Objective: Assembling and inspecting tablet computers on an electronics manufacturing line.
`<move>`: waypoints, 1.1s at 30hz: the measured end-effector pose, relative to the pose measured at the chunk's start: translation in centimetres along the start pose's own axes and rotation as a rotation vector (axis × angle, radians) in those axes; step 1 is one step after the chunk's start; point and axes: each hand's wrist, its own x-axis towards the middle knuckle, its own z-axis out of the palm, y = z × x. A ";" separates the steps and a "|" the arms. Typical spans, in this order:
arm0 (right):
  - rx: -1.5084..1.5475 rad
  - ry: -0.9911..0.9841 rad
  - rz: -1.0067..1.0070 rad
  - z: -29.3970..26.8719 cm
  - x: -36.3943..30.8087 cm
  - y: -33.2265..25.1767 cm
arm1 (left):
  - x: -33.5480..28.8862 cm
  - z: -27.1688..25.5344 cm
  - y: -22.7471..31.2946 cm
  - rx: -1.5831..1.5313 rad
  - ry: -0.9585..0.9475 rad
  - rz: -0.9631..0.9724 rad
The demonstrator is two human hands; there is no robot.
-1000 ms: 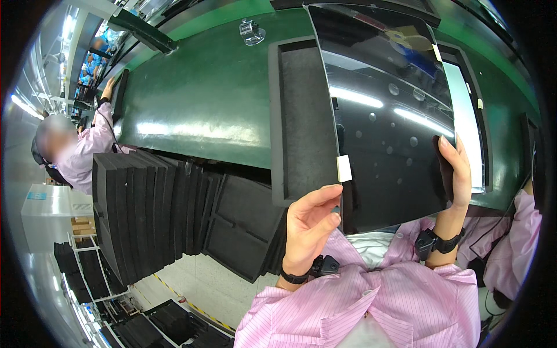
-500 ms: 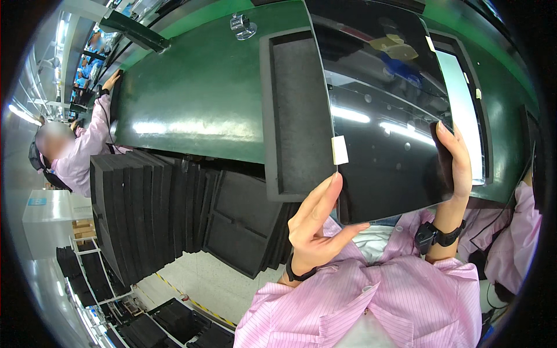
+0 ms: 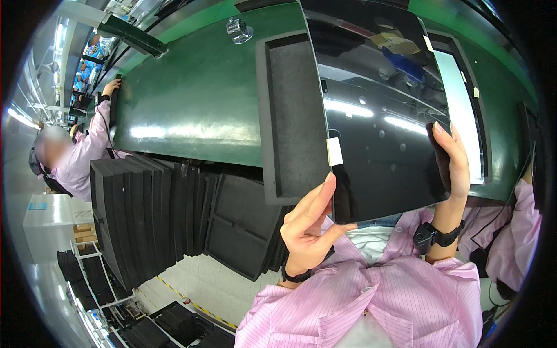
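Note:
Between my hands is a large, glossy black screen panel (image 3: pixel 383 168), tilted up over the bench and reflecting the ceiling lights. My left hand (image 3: pixel 310 226) pinches its lower left corner, thumb along the near edge and a fingertip by the left edge. Just above that fingertip, a pale tab (image 3: pixel 335 151) sticks out from the panel's side. My right hand (image 3: pixel 455 156) grips the right edge, its thumb on the glossy face and its other fingers hidden behind. Under the panel's left side lies a black foam tray (image 3: pixel 284 116) with a recessed middle.
On the green bench (image 3: pixel 191 104) stands a clear, round tape-like object (image 3: pixel 239 31). A second tray holding a pale-faced panel (image 3: pixel 461 116) lies to the right. Many-layered black trays (image 3: pixel 145 214) lean below the bench at left. Co-workers in pink sit at far left (image 3: pixel 72 156) and right.
The panel and my left hand have shifted slightly left. My view has turned a little, and the co-worker's head at far left has moved slightly.

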 end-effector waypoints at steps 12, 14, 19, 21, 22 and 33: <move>0.006 -0.027 0.024 -0.7 0.1 0.2 | 0.0 1.0 -0.2 0.294 0.088 0.092; -0.007 -0.017 0.004 -0.5 0.1 0.2 | 0.0 1.0 -0.3 0.321 0.111 0.118; -0.004 -0.023 0.004 -0.7 0.2 0.3 | -0.2 1.1 0.1 0.237 0.108 0.042; -0.007 -0.019 -0.005 -0.5 0.1 0.2 | -0.3 1.0 0.1 0.253 0.104 0.062; -0.014 -0.003 -0.011 -0.3 0.1 0.2 | -0.5 0.9 0.0 0.245 0.119 0.041; -0.137 0.038 -0.097 -1.3 -2.5 -0.2 | -0.9 -0.4 1.4 -0.501 0.051 -0.283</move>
